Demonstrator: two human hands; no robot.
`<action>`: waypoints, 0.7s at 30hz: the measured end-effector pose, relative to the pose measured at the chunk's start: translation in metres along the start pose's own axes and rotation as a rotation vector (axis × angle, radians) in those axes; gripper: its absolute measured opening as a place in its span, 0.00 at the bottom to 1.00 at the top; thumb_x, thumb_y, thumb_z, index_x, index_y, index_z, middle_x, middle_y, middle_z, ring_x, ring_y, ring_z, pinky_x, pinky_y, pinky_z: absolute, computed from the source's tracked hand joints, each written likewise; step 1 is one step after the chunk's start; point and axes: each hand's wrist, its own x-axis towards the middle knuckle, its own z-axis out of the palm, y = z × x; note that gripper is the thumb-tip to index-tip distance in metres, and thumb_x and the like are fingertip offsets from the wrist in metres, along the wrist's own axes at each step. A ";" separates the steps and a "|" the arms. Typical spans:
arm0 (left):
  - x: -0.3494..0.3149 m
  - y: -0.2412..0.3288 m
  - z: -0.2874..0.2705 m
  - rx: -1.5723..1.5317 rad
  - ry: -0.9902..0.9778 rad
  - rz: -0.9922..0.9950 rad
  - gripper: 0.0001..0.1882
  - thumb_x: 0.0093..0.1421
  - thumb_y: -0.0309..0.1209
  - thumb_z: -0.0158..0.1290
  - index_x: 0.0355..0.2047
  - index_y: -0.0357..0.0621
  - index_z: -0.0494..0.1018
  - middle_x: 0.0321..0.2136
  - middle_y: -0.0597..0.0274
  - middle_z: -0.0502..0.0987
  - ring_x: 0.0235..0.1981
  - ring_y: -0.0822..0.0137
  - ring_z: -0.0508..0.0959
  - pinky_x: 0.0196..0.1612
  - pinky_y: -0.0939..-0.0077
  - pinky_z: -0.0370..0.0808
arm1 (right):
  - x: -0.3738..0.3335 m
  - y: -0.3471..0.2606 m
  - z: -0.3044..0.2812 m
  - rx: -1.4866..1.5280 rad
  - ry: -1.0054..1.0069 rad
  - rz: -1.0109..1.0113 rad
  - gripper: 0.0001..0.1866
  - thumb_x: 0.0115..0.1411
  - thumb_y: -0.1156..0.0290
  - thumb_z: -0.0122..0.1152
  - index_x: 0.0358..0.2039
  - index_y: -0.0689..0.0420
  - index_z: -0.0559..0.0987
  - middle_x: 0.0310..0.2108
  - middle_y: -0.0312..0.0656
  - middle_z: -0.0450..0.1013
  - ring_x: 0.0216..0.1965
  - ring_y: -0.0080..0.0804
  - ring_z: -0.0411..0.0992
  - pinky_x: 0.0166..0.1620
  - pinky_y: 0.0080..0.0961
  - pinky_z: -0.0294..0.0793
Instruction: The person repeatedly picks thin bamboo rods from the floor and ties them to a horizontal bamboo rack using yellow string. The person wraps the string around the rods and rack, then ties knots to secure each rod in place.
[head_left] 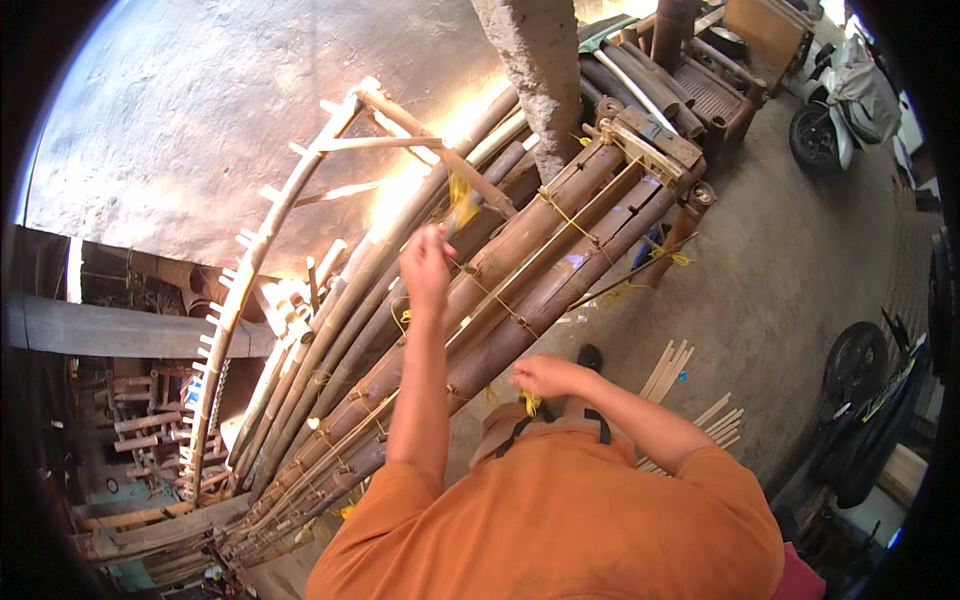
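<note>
My left hand [427, 262] is raised over a leaning stack of thick brown bamboo poles [540, 260] and pinches a yellow cord [462, 200] that runs up from the poles. My right hand [543, 377] sits lower, close to my body, closed on another bit of the yellow cord [530, 403]. Yellow cord ties [575, 225] cross the poles in several places. A curved bamboo frame [262, 240] with short pegs lies along the left side of the stack.
A rough concrete pillar [535, 70] stands behind the poles. Thin bamboo slats [672, 368] lie on the concrete floor at my right. A wooden bench [715, 95] is at the back, with motorbikes [845, 100] at the right edge. More bamboo pieces [140, 420] fill the lower left.
</note>
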 end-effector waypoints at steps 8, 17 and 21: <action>0.037 -0.081 -0.030 0.774 -0.229 -0.068 0.22 0.63 0.45 0.46 0.30 0.37 0.78 0.27 0.43 0.79 0.35 0.52 0.81 0.40 0.60 0.73 | 0.006 -0.065 0.096 -0.551 0.031 -0.160 0.18 0.59 0.58 0.58 0.44 0.58 0.77 0.40 0.46 0.73 0.45 0.44 0.72 0.53 0.40 0.66; -0.140 -0.070 -0.185 0.878 -0.318 0.001 0.16 0.65 0.39 0.43 0.34 0.39 0.74 0.32 0.42 0.79 0.39 0.44 0.78 0.44 0.55 0.68 | 0.073 -0.124 0.153 1.664 1.036 -0.042 0.10 0.65 0.64 0.46 0.27 0.52 0.69 0.25 0.34 0.68 0.34 0.25 0.70 0.41 0.23 0.71; -0.162 -0.117 -0.181 0.656 -0.155 0.203 0.15 0.63 0.38 0.45 0.43 0.43 0.74 0.38 0.44 0.78 0.42 0.46 0.77 0.47 0.60 0.67 | 0.135 -0.211 0.135 0.729 0.554 -0.229 0.12 0.65 0.66 0.48 0.26 0.58 0.69 0.24 0.36 0.65 0.26 0.25 0.61 0.31 0.20 0.65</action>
